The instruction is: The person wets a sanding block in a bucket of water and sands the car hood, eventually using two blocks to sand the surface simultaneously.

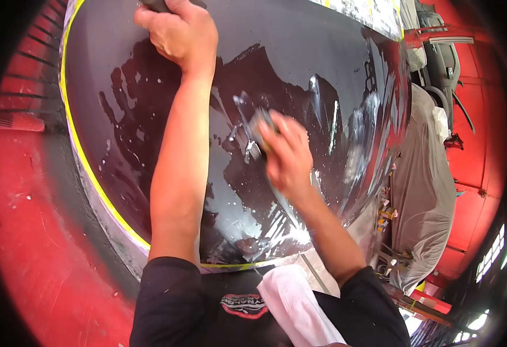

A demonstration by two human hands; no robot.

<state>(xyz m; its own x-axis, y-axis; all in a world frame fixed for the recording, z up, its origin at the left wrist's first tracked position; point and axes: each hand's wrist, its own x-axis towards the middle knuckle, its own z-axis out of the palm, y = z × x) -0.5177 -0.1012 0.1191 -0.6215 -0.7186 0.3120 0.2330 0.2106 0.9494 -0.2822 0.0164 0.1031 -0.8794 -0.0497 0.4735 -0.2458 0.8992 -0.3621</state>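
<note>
A wet, dark car panel (276, 75) fills the middle of the view, bordered by yellow masking tape (85, 156). Water beads and pale milky streaks lie across it. At the top of the view, my left hand (181, 32) is closed around a dark object (158, 4), mostly cut off by the frame edge. My right hand (288, 150) is closed on a small greyish block (259, 127) against the panel's middle. Motion blur smears the block, so its exact kind is hard to make out.
A white towel (300, 306) hangs over my black shirt. On the right, a grey cover (427, 191) drapes a large object beside a red wall (479, 156). White-and-yellow masking material (375, 14) borders the panel's top right. A red surface (45, 231) lies left.
</note>
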